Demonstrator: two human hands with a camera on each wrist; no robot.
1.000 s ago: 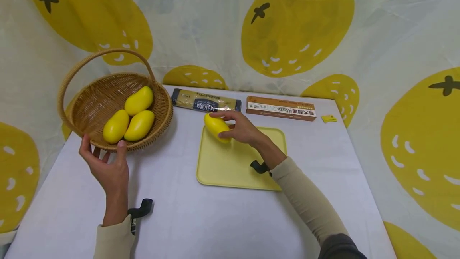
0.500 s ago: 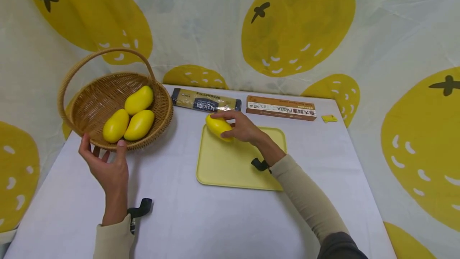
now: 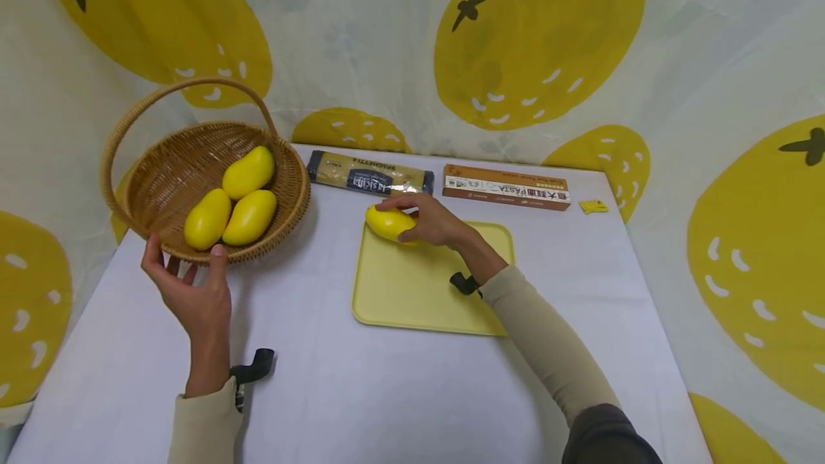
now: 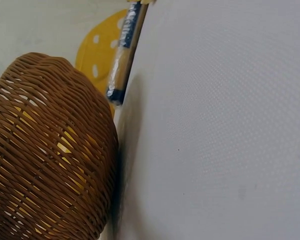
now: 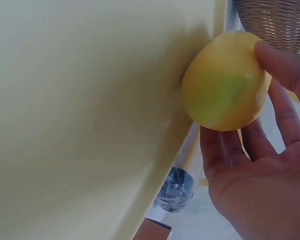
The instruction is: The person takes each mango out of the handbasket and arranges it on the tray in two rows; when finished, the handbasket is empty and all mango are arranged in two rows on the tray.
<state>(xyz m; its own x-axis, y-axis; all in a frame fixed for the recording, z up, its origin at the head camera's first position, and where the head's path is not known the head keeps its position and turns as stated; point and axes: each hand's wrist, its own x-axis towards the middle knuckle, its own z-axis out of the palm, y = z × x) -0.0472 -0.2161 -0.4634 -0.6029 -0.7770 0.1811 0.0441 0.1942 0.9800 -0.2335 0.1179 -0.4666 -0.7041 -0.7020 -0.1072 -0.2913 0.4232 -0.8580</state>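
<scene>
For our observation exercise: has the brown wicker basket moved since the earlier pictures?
No: judged against the long gold and navy spaghetti packet, the wicker basket keeps its place; the whole head view merely shifts slightly.

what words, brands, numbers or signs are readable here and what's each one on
"SPAGHETTI": long gold-and-navy plastic packet.
"la sici...": same packet; last letters blurred.
"PASTA": long brown-and-white rectangular box; other print, including Chinese characters, too small or blurred.
Small flat yellow object: marks too small to read.
</scene>
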